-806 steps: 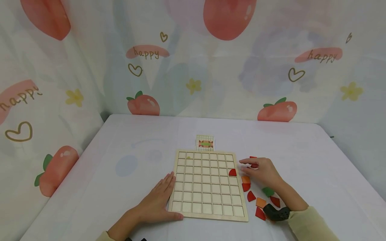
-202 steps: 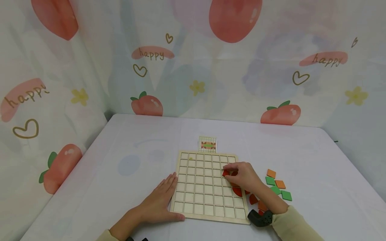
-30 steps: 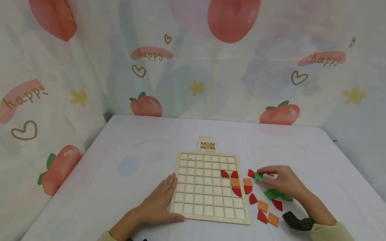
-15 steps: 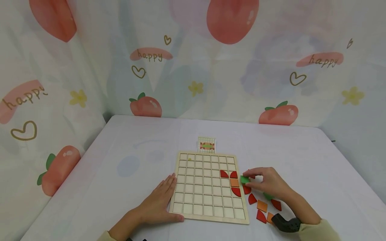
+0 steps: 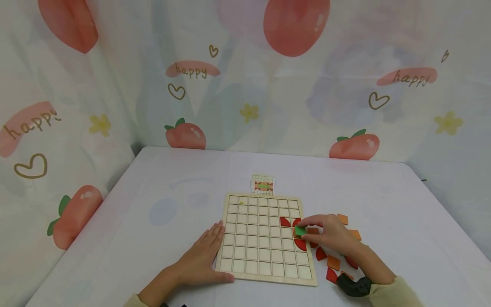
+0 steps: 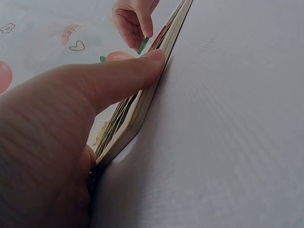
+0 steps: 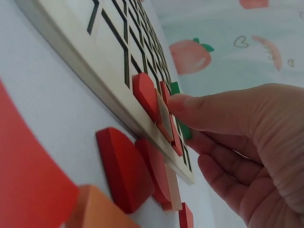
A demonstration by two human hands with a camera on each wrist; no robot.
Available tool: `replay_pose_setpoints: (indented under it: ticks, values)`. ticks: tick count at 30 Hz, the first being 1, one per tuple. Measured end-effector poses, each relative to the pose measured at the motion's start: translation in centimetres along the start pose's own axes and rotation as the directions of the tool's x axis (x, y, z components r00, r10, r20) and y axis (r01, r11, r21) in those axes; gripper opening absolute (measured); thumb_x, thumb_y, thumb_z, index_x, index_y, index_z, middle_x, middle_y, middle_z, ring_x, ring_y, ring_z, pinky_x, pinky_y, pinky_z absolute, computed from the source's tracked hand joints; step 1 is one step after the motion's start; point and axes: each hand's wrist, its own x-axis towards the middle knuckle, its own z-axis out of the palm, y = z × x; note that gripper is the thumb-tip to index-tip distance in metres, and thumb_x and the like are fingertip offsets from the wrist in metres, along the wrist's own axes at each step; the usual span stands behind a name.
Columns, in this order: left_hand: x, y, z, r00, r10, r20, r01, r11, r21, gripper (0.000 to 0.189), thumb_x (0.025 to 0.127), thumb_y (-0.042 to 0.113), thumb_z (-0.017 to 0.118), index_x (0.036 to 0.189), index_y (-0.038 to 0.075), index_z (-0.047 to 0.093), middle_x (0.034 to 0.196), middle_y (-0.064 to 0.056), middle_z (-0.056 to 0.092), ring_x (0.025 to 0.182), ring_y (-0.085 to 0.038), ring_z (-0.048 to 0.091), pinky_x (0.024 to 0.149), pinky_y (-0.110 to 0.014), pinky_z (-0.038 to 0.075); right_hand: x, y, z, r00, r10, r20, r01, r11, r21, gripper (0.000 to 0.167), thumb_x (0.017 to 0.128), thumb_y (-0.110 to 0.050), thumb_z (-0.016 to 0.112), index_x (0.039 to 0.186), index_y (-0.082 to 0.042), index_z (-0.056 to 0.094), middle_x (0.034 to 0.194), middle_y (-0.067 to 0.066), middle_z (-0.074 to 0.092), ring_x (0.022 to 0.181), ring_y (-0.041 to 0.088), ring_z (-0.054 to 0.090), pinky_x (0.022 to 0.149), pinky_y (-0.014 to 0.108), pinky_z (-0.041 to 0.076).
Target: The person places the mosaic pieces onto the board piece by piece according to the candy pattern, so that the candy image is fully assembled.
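My right hand [image 5: 331, 233] pinches a green square tile [image 5: 300, 231] between thumb and fingers, over the right-hand column of the wooden grid board [image 5: 253, 243]. In the right wrist view the green tile [image 7: 184, 129] is held above the board, past the orange tile [image 7: 164, 116] set in it. Red quarter-round tiles sit in the grid: one in the second column from the right [image 5: 285, 221], another nearer the front in the last column [image 5: 301, 244], and one partly behind my fingertips. My left hand [image 5: 199, 261] rests against the board's left edge, thumb [image 6: 123, 78] along its front edge.
Loose red quarter-round tiles [image 5: 320, 254] and orange square tiles [image 5: 333, 262] lie on the table right of the board, some hidden by my right arm. A small pattern card [image 5: 262, 185] lies beyond the board's far edge. A patterned cloth hangs behind.
My right hand has carried the green tile left from the loose tiles to over the board. Since the oldest frames, more red tiles and an orange one have entered the grid. The left hand stays.
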Motion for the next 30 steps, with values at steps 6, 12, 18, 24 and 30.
replay_pose_setpoints:
  ticks: [6, 12, 18, 24, 30]
  values:
    - [0.0, 0.0, 0.1, 1.000, 0.002, 0.002, -0.002, 1.000, -0.002, 0.116, 0.071, 0.078, 0.047, 0.146, -0.002, 0.009, 0.153, -0.012, 0.001, 0.138, -0.022, 0.000, 0.110, -0.041, 0.010, 0.4, -0.3, 0.4, 0.999, -0.022, 0.024, 0.020, 0.998, 0.052, 0.026, 0.080, -0.021, 0.073, 0.103, -0.009, 0.069, 0.100, -0.002, 0.067, 0.094, 0.015, 0.060, 0.080, 0.036, 0.050]
    - [0.0, 0.1, 0.1, 1.000, 0.004, 0.002, -0.004, 1.000, -0.002, 0.116, 0.071, 0.078, 0.047, 0.146, -0.002, 0.008, 0.153, -0.012, 0.001, 0.138, -0.022, 0.000, 0.110, -0.041, 0.010, 0.7, -0.6, 0.9, 0.999, 0.010, 0.042, -0.012, 0.998, 0.060, 0.025, 0.080, -0.020, 0.073, 0.102, -0.009, 0.070, 0.101, -0.002, 0.066, 0.091, 0.015, 0.058, 0.079, 0.034, 0.049]
    - [0.0, 0.2, -0.1, 1.000, -0.006, 0.010, 0.006, 1.000, -0.006, 0.116, 0.071, 0.078, 0.048, 0.146, -0.002, 0.008, 0.153, -0.012, 0.000, 0.138, -0.022, 0.000, 0.110, -0.041, 0.010, 1.0, -0.9, 1.4, 0.999, 0.044, 0.022, -0.046, 0.994, 0.094, 0.024, 0.079, -0.017, 0.073, 0.102, -0.010, 0.069, 0.101, -0.002, 0.066, 0.092, 0.016, 0.057, 0.074, 0.031, 0.050]
    - [0.0, 0.2, -0.2, 1.000, -0.004, 0.010, 0.004, 1.000, -0.005, 0.116, 0.071, 0.078, 0.048, 0.146, -0.002, 0.008, 0.153, -0.012, 0.000, 0.138, -0.022, 0.000, 0.110, -0.041, 0.010, 1.3, -1.0, 2.1, 1.000, 0.024, -0.009, -0.023, 0.996, 0.087, 0.025, 0.077, -0.011, 0.074, 0.102, -0.008, 0.070, 0.098, -0.002, 0.067, 0.089, 0.013, 0.059, 0.071, 0.028, 0.050]
    - [0.0, 0.1, -0.1, 1.000, -0.002, 0.009, 0.002, 1.000, 0.003, 0.116, 0.071, 0.078, 0.047, 0.145, -0.002, 0.008, 0.153, -0.012, 0.000, 0.138, -0.022, 0.000, 0.110, -0.040, 0.010, 1.5, -1.4, 2.4, 1.000, 0.010, -0.016, -0.009, 0.999, 0.044, 0.024, 0.076, -0.009, 0.074, 0.100, -0.009, 0.070, 0.098, -0.004, 0.066, 0.093, 0.014, 0.060, 0.080, 0.036, 0.050]
